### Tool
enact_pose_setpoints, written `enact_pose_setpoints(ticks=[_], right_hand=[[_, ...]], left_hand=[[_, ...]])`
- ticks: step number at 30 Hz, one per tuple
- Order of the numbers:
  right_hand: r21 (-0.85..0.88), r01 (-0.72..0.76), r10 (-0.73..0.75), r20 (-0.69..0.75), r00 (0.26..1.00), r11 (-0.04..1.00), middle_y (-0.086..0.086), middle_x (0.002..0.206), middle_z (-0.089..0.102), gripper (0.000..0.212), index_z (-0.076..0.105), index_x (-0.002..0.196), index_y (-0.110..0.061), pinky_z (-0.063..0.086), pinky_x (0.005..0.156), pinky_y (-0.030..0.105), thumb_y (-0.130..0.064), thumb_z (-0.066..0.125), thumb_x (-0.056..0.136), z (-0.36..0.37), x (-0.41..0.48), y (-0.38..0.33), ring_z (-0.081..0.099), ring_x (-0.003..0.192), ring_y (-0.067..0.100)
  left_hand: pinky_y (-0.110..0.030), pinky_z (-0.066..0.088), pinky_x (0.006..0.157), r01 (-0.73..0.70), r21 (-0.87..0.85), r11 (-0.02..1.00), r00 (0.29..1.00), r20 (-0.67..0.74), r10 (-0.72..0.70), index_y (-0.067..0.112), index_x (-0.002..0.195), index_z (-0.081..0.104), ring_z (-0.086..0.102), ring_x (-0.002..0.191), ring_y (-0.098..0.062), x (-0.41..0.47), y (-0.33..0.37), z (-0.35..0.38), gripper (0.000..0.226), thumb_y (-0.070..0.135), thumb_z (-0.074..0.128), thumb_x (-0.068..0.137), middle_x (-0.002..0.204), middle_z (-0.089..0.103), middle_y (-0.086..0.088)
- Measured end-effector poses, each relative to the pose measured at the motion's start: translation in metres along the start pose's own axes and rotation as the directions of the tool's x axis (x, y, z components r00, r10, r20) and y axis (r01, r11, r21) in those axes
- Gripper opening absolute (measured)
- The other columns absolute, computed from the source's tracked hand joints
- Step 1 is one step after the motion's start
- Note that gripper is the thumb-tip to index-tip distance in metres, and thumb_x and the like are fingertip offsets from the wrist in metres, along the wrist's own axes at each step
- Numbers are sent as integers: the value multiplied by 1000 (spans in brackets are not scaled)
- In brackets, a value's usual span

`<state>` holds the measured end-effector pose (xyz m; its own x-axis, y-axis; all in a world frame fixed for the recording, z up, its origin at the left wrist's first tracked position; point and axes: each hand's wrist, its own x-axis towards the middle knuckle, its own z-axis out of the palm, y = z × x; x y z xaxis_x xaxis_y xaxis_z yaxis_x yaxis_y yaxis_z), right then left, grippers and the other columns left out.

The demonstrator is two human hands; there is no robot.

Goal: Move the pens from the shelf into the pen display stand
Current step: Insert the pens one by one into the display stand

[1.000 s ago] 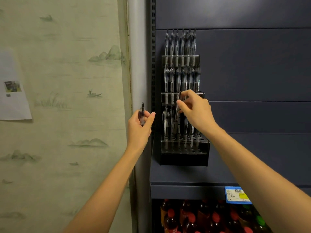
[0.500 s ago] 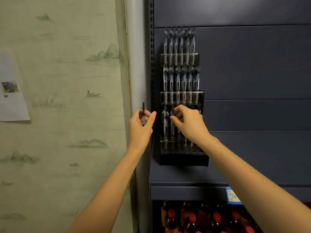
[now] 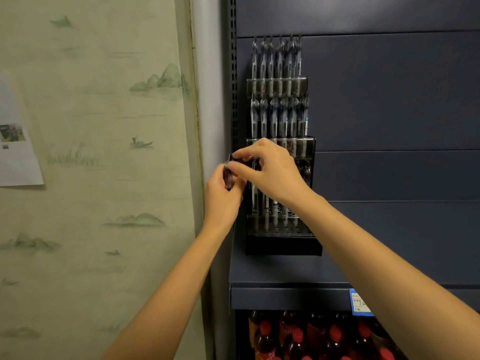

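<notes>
Below the two outstretched forearms, red-capped bottles of dark drink (image 3: 298, 336) fill the lower rack, and a blue-and-yellow price label (image 3: 359, 304) clings to the edge of the dark blue metal shelf (image 3: 285, 297) under the right wrist.

Higher up, the hands meet at the left edge of the display. The left hand (image 3: 223, 201) is curled around a slim, dark, clear-barrelled pen (image 3: 229, 175), gripping its lower part; whether it holds more than one cannot be told. The right hand (image 3: 270, 175) reaches across, thumb and forefinger pinching the top of that same pen, the other fingers loosely bent.

Just behind the right hand stands the black tiered pen display stand (image 3: 283, 245), set on the shelf against the dark blue back panel (image 3: 389, 113). Its lowest tier, a perforated tray, carries a few upright pens beside the right palm, with holes showing free toward the front. Two upper tiers above the knuckles look packed with a row of transparent pens (image 3: 278, 115).

To the left of the left hand runs pale green wallpaper printed with hills and boats (image 3: 91, 152), with a white paper sheet (image 3: 15, 152) pinned farther off.

Such a pen is likely light, stiff and smooth, so apt to slip; a firm pinch near the clip end, tip down, should guide it into a hole.
</notes>
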<state>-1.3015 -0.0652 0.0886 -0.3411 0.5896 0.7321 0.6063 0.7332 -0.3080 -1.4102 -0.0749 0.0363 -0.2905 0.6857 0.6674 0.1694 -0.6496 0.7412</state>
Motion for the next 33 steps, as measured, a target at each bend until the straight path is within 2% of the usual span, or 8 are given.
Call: enact_pose_setpoints(ticks=[5,7,9,12,16,22,27,33], right_hand=[[39,-5,5,-3,1000,999,-5,96,58,27,68,104,-21,42,70,29,-40,63,86,10,1,-2,45,67,1],[96,-24,23,4,1000,995,-5,93,61,24,68,101,-18,48,71,35,-38,63,87,8,3,-1,46,65,3],[181,-52,52,4,999,982,-4,91,66,20,66,98,-17,54,76,42,-34,62,89,2,5,-3,56,71,9],[270,-93,103,-24,994,958,-1,90,69,17,64,98,-14,54,83,41,-29,61,91,-12,10,-3,66,85,15],[243,-96,126,-109,986,965,0,93,69,21,64,103,-14,53,87,39,-32,59,92,-37,16,1,66,89,15],[160,-128,154,-163,975,979,-3,90,69,22,62,105,-17,53,85,45,-35,56,94,-58,14,14,66,87,17],[78,-156,165,-121,979,985,-4,88,67,20,60,107,-18,54,82,43,-33,56,94,-51,2,27,66,84,16],[49,-202,206,-106,973,978,-4,89,67,18,61,106,-21,54,81,45,-35,56,94,-42,-5,41,64,84,17]], left_hand=[[-41,44,54,-5,2,1000,1000,26,5,12,114,59,55,67,-31,-1,6,4,27,-3,50,92,96,67,-10],[-25,39,47,-20,49,999,999,36,18,12,105,60,50,56,-15,2,2,2,20,0,51,92,82,63,-6],[-25,36,51,-30,83,996,998,65,24,9,92,58,45,56,-11,6,-1,-3,3,8,55,92,70,56,-3],[-28,38,53,-92,205,974,990,124,68,19,75,51,43,53,-7,7,-2,-9,21,29,65,88,60,52,8],[-28,42,59,-200,493,847,972,208,109,28,75,51,45,54,-6,10,3,-17,25,45,69,81,59,52,10],[-26,47,65,-306,688,658,938,335,86,23,90,58,58,71,-8,16,7,-28,38,60,61,79,73,62,12],[-11,30,55,-407,769,493,909,393,139,22,93,58,51,68,-5,18,6,-33,40,61,56,82,79,63,10],[-21,31,58,-447,808,383,893,428,140,20,97,59,51,73,-6,19,4,-36,42,60,51,85,86,64,9]])
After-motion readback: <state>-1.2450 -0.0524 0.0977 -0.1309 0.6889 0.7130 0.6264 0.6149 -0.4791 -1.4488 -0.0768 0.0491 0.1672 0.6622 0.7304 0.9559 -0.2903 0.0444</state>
